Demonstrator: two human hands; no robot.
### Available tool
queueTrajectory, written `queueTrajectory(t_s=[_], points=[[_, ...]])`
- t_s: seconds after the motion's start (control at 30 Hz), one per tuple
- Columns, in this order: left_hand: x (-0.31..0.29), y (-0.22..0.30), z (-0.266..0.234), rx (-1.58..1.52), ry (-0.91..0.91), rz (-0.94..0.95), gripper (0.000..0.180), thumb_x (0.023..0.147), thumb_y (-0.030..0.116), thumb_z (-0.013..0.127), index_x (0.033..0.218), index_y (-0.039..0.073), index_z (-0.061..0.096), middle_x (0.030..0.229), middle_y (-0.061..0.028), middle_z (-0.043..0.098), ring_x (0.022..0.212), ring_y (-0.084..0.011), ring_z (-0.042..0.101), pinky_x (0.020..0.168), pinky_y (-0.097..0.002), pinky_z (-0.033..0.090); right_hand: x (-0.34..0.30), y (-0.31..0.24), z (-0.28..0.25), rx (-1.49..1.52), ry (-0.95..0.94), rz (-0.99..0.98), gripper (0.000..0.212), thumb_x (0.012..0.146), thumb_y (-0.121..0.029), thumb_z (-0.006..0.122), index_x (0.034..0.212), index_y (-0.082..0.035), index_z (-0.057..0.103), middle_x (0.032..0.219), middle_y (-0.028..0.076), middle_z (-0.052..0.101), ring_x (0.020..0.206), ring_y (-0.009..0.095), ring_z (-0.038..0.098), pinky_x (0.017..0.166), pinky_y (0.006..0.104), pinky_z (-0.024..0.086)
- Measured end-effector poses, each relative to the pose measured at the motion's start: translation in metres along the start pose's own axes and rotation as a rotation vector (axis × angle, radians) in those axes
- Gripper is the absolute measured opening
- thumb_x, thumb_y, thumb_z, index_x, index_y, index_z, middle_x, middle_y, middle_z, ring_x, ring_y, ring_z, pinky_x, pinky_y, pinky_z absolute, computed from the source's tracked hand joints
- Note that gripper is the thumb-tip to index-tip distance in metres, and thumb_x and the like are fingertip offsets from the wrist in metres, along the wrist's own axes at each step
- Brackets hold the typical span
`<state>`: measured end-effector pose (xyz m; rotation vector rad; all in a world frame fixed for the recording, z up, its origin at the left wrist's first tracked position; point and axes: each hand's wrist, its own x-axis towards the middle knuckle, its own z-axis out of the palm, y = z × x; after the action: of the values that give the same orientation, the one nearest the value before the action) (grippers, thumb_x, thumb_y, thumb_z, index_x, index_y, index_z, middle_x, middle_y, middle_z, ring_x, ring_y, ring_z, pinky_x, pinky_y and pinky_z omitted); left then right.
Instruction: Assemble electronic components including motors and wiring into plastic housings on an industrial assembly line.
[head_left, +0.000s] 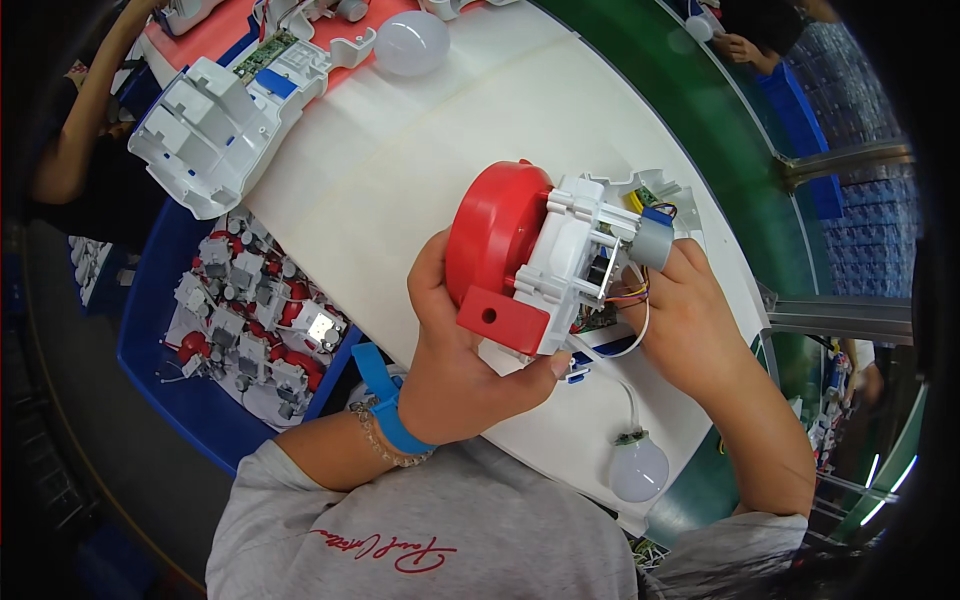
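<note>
My left hand (450,365) is wrapped round a red and white motor assembly (545,262), holding it tilted above the white table. The assembly has a round red housing, a red block with a hole, white plastic framing and a grey cylindrical motor (652,243). On its right side, my right hand (690,325) has its fingers curled in by the coloured wires (628,296); the fingertips are partly hidden, and what they pinch cannot be made out. Behind the assembly shows part of a white plastic shell (685,200). A white lead runs down to a round white bulb (638,468) near the table's front edge.
At upper left lies an open white shell (215,135) with a circuit board, beside another white bulb (412,43). A blue bin (150,345) of red and white assemblies stands left of the white table (370,170). Other people work at far left and upper right.
</note>
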<state>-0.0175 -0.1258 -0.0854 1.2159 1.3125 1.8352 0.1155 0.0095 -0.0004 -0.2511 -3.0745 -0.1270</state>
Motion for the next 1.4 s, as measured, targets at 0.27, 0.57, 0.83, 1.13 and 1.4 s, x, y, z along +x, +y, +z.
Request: queueTrajectory(t_s=[0.27,0.57,0.83,1.13,1.4], points=[[-0.001,-0.002,0.001,-0.009,0.022,0.010,0.096,0.063,0.001,0.071,0.130,0.004,0.002,0.124,-0.0181,0.030,0.115,-0.0242,0.042,0.091,-0.0346,0.040,0.002,0.000,-0.001,0.004,-0.032,0.000,0.010,0.066,-0.011,0.063,0.067,-0.001,0.062,0.079,0.006,0.060,0.087,0.021,0.051,0.077,0.0334,0.039],[0.000,0.000,0.000,0.033,0.005,0.047,0.096,0.062,0.001,0.070,0.130,0.003,0.002,0.122,-0.0173,0.033,0.114,-0.0238,0.042,0.091,-0.0337,0.040,0.001,-0.005,0.008,0.150,-0.013,0.192,0.014,0.068,-0.010,0.061,0.078,0.000,0.062,0.092,0.010,0.058,0.092,0.026,0.049,0.083,0.0343,0.039],[0.019,0.005,0.005,0.014,-0.102,0.087,0.090,0.062,0.009,0.073,0.130,0.000,0.014,0.121,-0.0190,0.032,0.113,-0.0283,0.040,0.092,-0.0358,0.037,-0.038,-0.003,-0.006,0.042,0.260,0.238,0.021,0.064,-0.010,0.066,0.084,-0.006,0.061,0.095,0.005,0.057,0.095,0.026,0.049,0.087,0.0382,0.035],[0.035,-0.002,0.006,-0.053,-0.165,-0.040,0.077,0.076,0.027,0.066,0.131,-0.002,0.021,0.122,-0.0172,0.032,0.116,-0.0265,0.034,0.096,-0.0336,0.030,-0.146,-0.083,-0.024,0.580,-0.087,0.550,0.072,0.050,-0.037,0.080,0.107,-0.004,0.052,0.110,0.014,0.053,0.100,0.031,0.052,0.083,0.0372,0.040],[0.032,-0.003,0.003,-0.037,-0.170,-0.056,0.090,0.071,0.024,0.072,0.134,-0.001,0.012,0.127,-0.0156,0.026,0.118,-0.0237,0.032,0.096,-0.0352,0.034,-0.129,-0.008,-0.038,0.311,0.491,0.565,0.060,0.052,-0.011,0.071,0.105,-0.005,0.045,0.114,0.018,0.043,0.108,0.034,0.043,0.091,0.0383,0.037]])
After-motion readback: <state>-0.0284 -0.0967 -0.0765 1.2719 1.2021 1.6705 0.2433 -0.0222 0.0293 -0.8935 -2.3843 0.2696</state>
